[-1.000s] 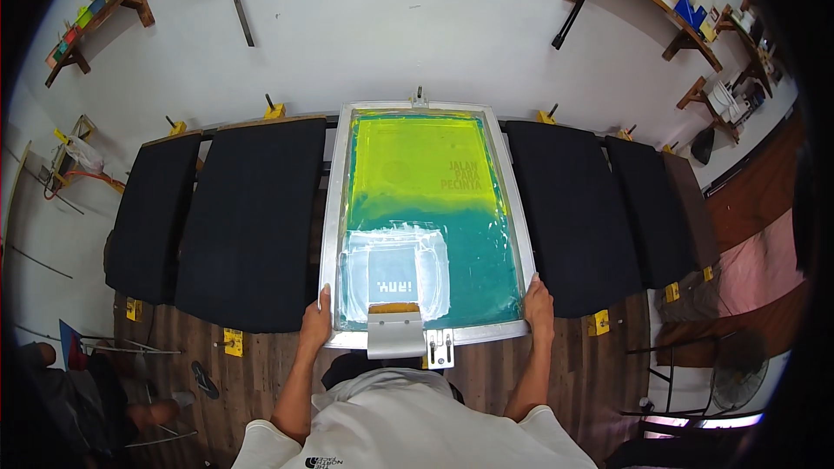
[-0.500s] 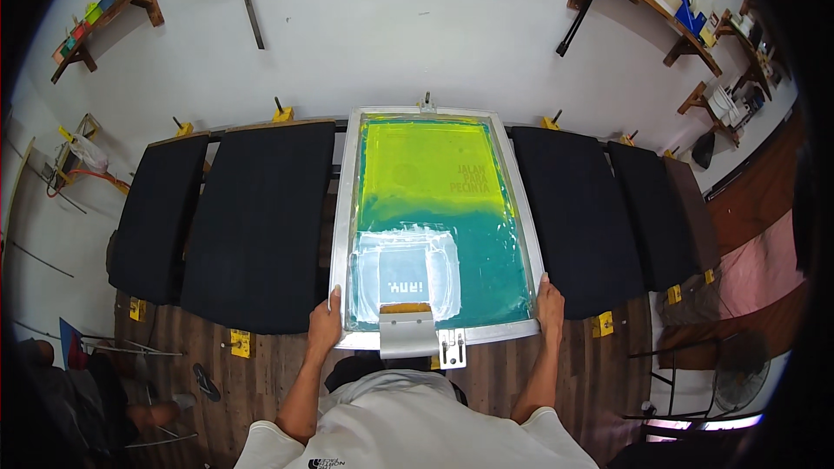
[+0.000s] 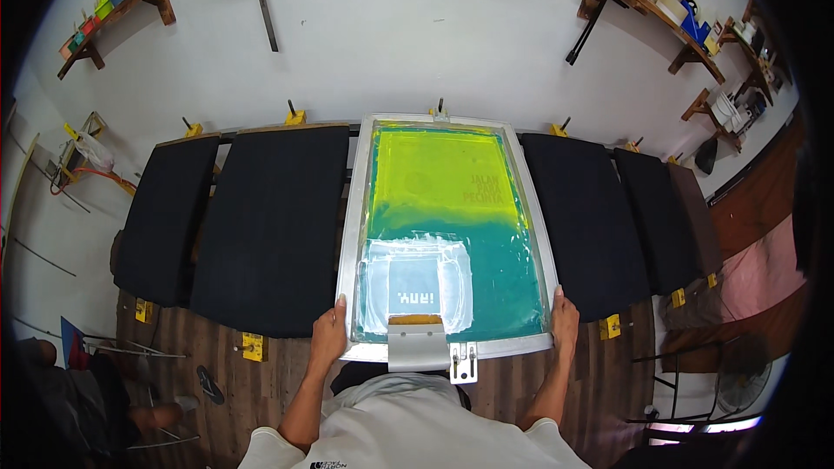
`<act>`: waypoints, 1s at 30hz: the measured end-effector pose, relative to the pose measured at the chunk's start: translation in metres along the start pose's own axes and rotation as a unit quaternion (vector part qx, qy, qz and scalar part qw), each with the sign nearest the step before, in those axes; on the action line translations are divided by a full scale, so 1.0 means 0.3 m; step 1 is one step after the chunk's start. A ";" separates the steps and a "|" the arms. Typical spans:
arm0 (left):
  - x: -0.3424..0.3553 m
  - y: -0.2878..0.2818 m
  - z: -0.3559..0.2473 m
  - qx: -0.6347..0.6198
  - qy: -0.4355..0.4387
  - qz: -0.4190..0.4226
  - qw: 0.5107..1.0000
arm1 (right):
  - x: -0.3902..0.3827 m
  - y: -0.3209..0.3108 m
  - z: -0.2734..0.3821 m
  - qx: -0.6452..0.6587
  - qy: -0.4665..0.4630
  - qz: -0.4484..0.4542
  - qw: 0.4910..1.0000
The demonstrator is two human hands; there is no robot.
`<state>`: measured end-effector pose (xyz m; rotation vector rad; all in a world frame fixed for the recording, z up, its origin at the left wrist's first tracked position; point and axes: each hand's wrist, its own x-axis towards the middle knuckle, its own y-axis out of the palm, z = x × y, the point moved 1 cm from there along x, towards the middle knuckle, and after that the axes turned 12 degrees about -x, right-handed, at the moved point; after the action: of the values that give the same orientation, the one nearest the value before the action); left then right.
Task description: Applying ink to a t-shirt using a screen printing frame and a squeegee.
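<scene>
Though close, black boards [image 3: 274, 230] beside frame [image 3: 350, 252].

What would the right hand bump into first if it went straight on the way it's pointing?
Probably the black board just right of the metal frame that the right hand holds. Depth is unclear, though, so it might pass above the board.
</scene>
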<state>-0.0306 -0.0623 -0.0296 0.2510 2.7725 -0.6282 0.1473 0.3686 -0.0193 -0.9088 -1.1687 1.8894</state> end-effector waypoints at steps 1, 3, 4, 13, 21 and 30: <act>-0.007 -0.006 -0.009 0.001 0.001 -0.001 1.000 | -0.011 -0.005 0.002 0.004 0.001 -0.003 1.000; -0.020 -0.025 -0.033 -0.003 0.010 -0.004 1.000 | -0.030 -0.011 0.001 0.001 0.003 -0.011 1.000; -0.024 -0.038 -0.046 -0.002 0.010 -0.005 1.000 | -0.037 -0.014 0.005 -0.005 0.004 -0.019 1.000; -0.021 -0.239 -0.079 0.022 -0.009 0.028 0.999 | -0.216 -0.083 0.154 0.002 0.003 -0.039 0.999; 0.140 -0.710 -0.016 -0.027 0.052 0.007 0.998 | -0.465 0.051 0.514 0.088 -0.041 -0.084 0.992; 0.356 -1.129 0.135 -0.022 0.007 -0.021 1.000 | -0.630 0.307 0.886 0.167 -0.066 -0.035 0.983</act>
<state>-0.1995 -0.3705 0.0353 0.1902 2.8083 -0.5761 -0.0048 0.0686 0.0217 -0.5594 -0.9071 2.0337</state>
